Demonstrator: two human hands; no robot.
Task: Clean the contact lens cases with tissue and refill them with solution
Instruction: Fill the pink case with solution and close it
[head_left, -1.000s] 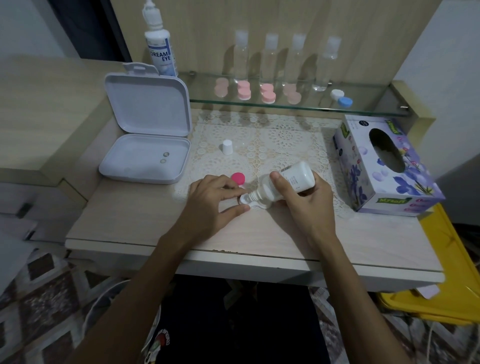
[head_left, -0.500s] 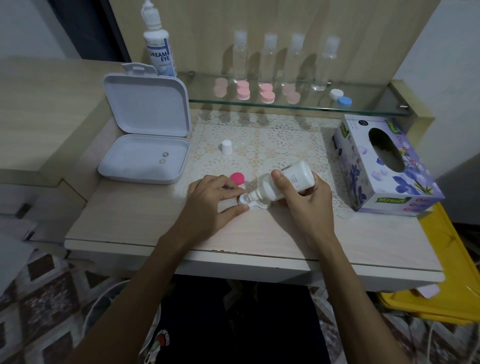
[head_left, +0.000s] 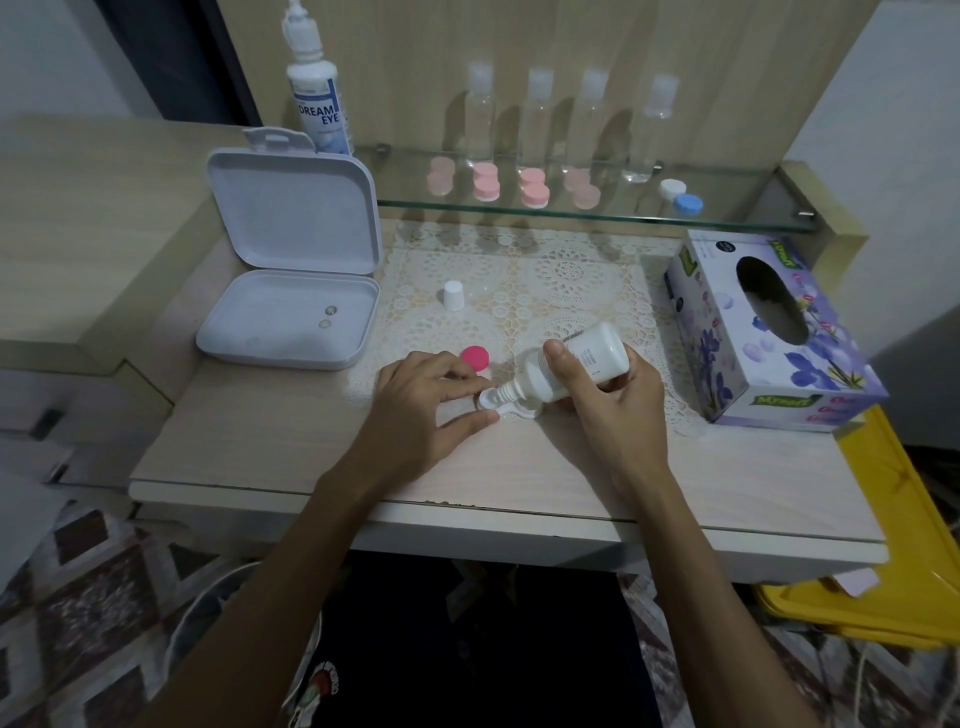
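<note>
Right hand (head_left: 618, 402) grips the tilted bottle (head_left: 571, 366), nozzle down at an open white case (head_left: 493, 408) on the desk (head_left: 260, 441). Left hand (head_left: 423, 410) pinches the case between thumb and fingers. Pink cap (head_left: 476, 358) lies just at the case's 12 o'clock; tissue box (head_left: 763, 332) at 3 o'clock.

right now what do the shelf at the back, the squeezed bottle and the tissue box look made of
Shelf: clear glass, it seems; the edge looks greenish and things beneath show through.
Bottle in the right hand: matte white opaque plastic, probably soft.
Tissue box: printed cardboard, with folded edges and a cut oval opening.
</note>
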